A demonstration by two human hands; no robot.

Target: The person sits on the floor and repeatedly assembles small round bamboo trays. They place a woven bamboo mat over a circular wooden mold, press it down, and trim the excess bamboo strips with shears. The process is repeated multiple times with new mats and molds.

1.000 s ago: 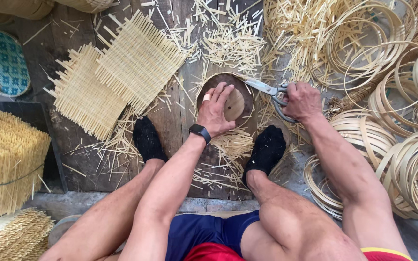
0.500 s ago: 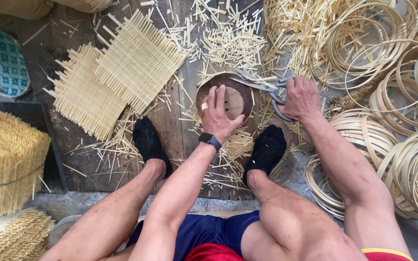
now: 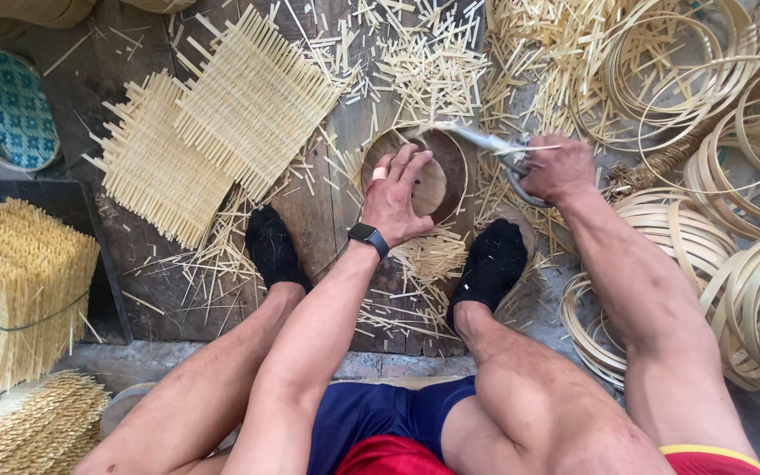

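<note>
Bamboo offcuts [image 3: 424, 66] lie thick on the dark wooden board [image 3: 323, 215], so a good deal of cutting appears already done. Left hand [image 3: 398, 198] rests flat on the round woven disc [image 3: 446, 171] between the two black-socked feet, fingers spread and pressing it down; a bandage wraps one finger. Right hand [image 3: 556, 167] is closed around the handles of the metal shears [image 3: 494, 145], whose blades meet the disc's upper rim. Judged from the rim, trimming is in progress; whether the whole edge is clean cannot be told. Two untrimmed square woven mats [image 3: 213, 132] lie to the left, and many bamboo hoops [image 3: 732, 132] to the right, apparently work remaining. Against the frame a second earlier, the left hand has turned on the disc, fingers now pointing more to the right, and the shears sit nearer the top of the rim.
</note>
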